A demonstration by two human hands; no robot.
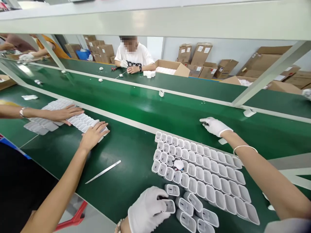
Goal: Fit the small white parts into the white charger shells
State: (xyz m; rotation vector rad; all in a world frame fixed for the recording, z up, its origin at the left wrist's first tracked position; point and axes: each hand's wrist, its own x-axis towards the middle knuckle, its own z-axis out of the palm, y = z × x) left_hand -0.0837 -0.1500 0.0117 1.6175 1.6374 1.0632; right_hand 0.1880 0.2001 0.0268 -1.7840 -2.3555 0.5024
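Observation:
My left hand [147,207], in a white glove, is closed around a small white plastic housing [169,206] with an open top. It is at the near edge of the bench, beside several loose housings [186,205]. Farther away, rows of upright housings [206,176] stand packed together, and a white and dark part [178,164] lies on top of them. My right hand [213,126], also gloved, reaches over the green belt with its fingers pinched together. Something small and dark shows at its fingertips, too small to name.
Tweezers [103,171] lie on the bench to the left. A co-worker's bare hands [93,137] press on another block of white housings [82,122]. Across the belt [136,103] sits a person in white [133,56]. A metal post [269,76] rises at right; an overhead beam [155,22] crosses above.

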